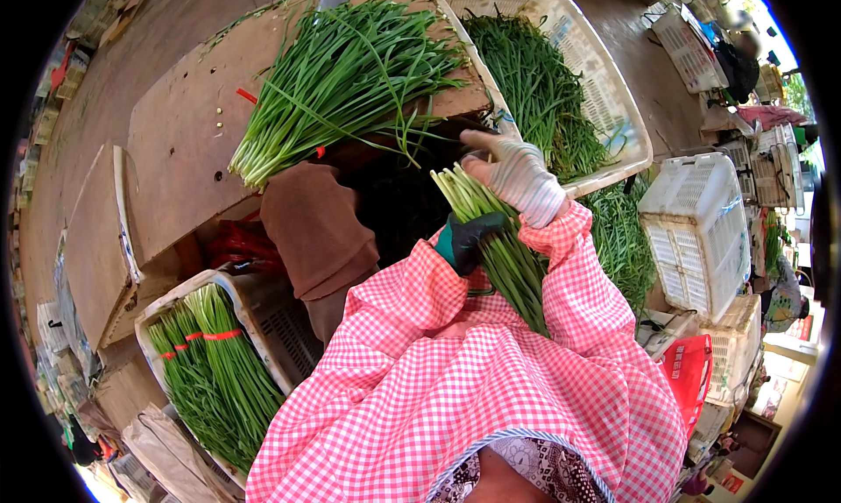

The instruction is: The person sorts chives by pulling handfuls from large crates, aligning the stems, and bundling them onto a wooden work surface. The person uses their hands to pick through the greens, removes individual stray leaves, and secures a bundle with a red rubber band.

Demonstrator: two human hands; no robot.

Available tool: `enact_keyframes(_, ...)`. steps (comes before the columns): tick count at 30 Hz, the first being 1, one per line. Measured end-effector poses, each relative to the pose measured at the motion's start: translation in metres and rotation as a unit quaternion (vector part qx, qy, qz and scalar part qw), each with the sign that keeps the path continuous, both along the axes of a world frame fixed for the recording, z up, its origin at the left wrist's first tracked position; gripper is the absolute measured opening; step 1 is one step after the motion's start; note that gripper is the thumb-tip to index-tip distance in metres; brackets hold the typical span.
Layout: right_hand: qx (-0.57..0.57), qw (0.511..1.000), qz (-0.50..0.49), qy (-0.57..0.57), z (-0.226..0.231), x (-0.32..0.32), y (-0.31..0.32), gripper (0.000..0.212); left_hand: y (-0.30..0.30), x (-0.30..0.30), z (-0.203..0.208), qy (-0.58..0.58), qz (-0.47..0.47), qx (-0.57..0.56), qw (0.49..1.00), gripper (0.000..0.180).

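A bunch of garlic chives slants across my chest, pale stem ends up and green leaves toward my right sleeve. My left hand, in a dark glove with a green cuff, is closed around its stems. Just above the pale ends is my right hand, in a whitish wrapping with bare fingertips. Its fingers are stretched out and apart, and it seems to hold nothing. A large loose heap of garlic chives lies on the cardboard surface ahead of me, cut ends toward me.
A white plastic crate of loose chives stands ahead to the right, with more greens below it. At left, another crate holds bunches tied with red bands. Stacked white crates and a red bag are at right.
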State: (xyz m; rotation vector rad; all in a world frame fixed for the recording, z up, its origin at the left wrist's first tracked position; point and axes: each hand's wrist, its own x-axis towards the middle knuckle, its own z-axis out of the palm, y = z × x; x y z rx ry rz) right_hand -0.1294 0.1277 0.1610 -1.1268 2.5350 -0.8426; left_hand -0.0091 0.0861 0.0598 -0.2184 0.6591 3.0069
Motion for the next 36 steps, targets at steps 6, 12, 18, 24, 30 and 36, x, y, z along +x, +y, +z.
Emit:
enact_keyframes(6, -0.096, 0.994, 0.021, 0.045, 0.004, 0.009, 0.013, 0.017, 0.004, -0.004, -0.010, -0.003, 0.079, -0.001, 0.997, 0.041)
enact_keyframes(12, 0.014, 0.982, 0.134, 0.133, -0.002, 0.027, 0.003, 0.016, 0.011, -0.016, -0.016, 0.002, 0.107, -0.108, 0.988, 0.038)
enact_keyframes(18, 0.140, 0.972, 0.172, 0.077, 0.006, 0.022, 0.001, 0.015, 0.011, -0.022, -0.012, -0.002, 0.104, -0.131, 0.986, 0.035)
enact_keyframes(24, 0.073, 0.977, 0.198, 0.026, 0.013, 0.025, 0.011, 0.016, 0.011, -0.022, -0.010, -0.007, 0.097, -0.140, 0.985, 0.031)
enact_keyframes(30, 0.028, 0.994, 0.101, 0.013, -0.001, 0.017, 0.002, 0.013, 0.012, -0.017, -0.012, -0.014, 0.085, -0.153, 0.984, 0.028)
enact_keyframes(36, -0.001, 0.996, 0.075, -0.057, -0.006, 0.009, -0.005, 0.022, 0.008, -0.004, -0.018, -0.031, 0.068, -0.157, 0.985, 0.025)
